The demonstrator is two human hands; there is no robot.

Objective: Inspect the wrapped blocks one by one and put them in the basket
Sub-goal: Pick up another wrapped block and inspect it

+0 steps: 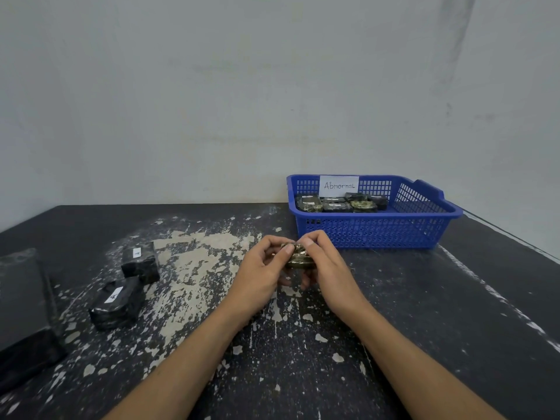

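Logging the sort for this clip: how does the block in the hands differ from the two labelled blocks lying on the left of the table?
The held block has an olive-gold sheen; the two labelled blocks look black. It is gripped above the table by the left hand and right hand; they lie untouched. They show white labels; none shows on it. All are plastic-wrapped.

You hold a block (298, 258) in crinkled, glossy film. Left of it, 2 blocks (127, 284) wear shiny black wrap with paper labels. Behind it, the basket (394, 234) is blue plastic mesh (paper tag); the table (424, 313) is matt black, its paint flaked rough.
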